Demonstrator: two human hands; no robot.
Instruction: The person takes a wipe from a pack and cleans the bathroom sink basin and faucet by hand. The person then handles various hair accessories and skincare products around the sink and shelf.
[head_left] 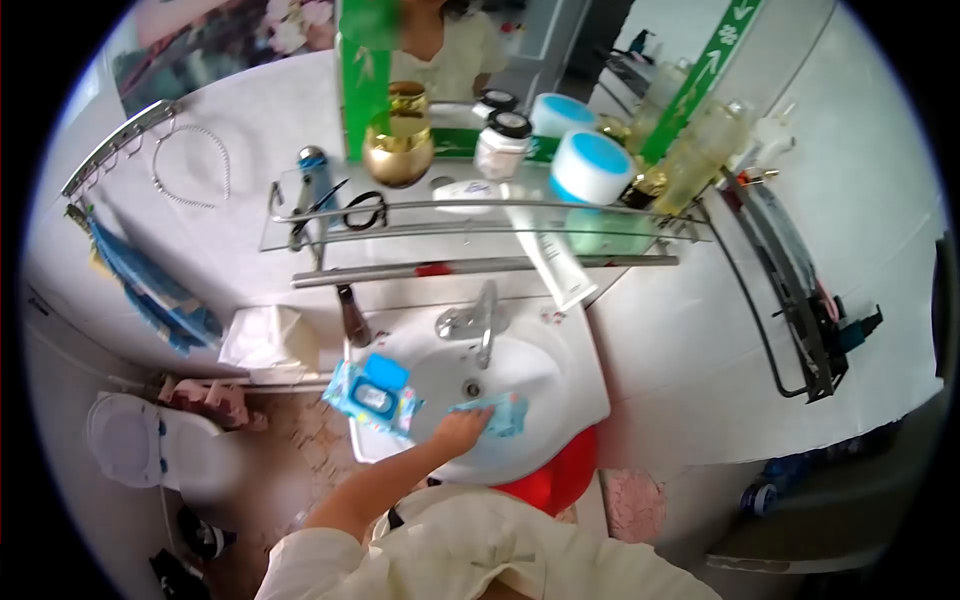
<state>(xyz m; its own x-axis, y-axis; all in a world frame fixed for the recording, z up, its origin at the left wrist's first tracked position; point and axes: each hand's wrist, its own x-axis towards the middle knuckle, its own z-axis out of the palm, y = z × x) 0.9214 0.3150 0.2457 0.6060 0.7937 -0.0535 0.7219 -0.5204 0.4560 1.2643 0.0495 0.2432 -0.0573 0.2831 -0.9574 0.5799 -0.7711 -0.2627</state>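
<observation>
My left hand (462, 430) reaches over the white washbasin (590, 395), its fingers closed on a light blue cloth (507, 414). The cloth lies against the inside of the bowl, below the drain (472, 388). To the left of the hand, a blue pack of wet wipes (368, 398) rests on the basin's left rim, with its blue flip lid raised. The chrome faucet (485, 325) stands at the back of the basin. My right hand is out of view.
Above the basin runs a glass shelf (400, 215) with a gold cup (397, 150), jars and bottles. A white tube (555, 262) hangs over its front. A red basin (565, 475) is underneath. The toilet (125, 440) stands left, a dark rack (800, 320) right.
</observation>
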